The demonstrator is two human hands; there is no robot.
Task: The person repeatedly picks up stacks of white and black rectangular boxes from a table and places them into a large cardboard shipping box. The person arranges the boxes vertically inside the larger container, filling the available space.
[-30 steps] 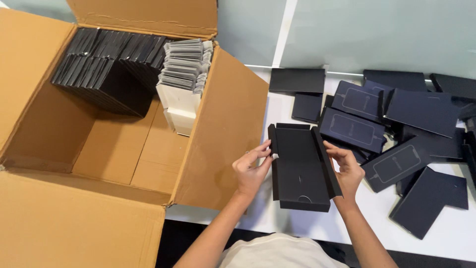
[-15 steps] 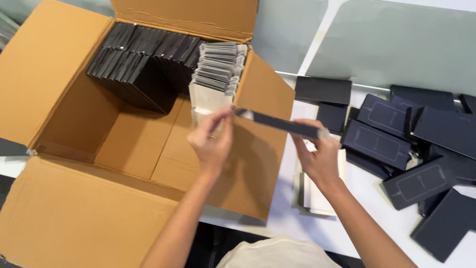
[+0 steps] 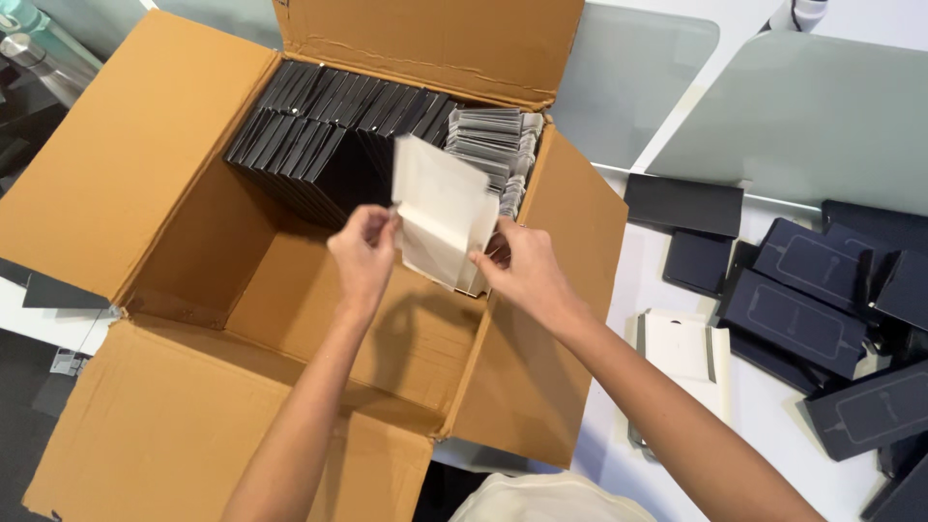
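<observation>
Single head-worn view, looking steeply down.
Close above the open cardboard box [image 3: 193, 290]; white table to its right.

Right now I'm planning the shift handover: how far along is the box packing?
Done: black sleeves fill the cardboard box's back row. In hand: left hand and right hand hold a white insert over it. Left: dark boxes lie loose on the table.

The white sleeve [image 3: 440, 208] is motion-blurred, the right forearm [image 3: 677, 425] covers part of the white tray [image 3: 681, 353], and the picture's right edge crops the dark box lids [image 3: 870, 411].
</observation>
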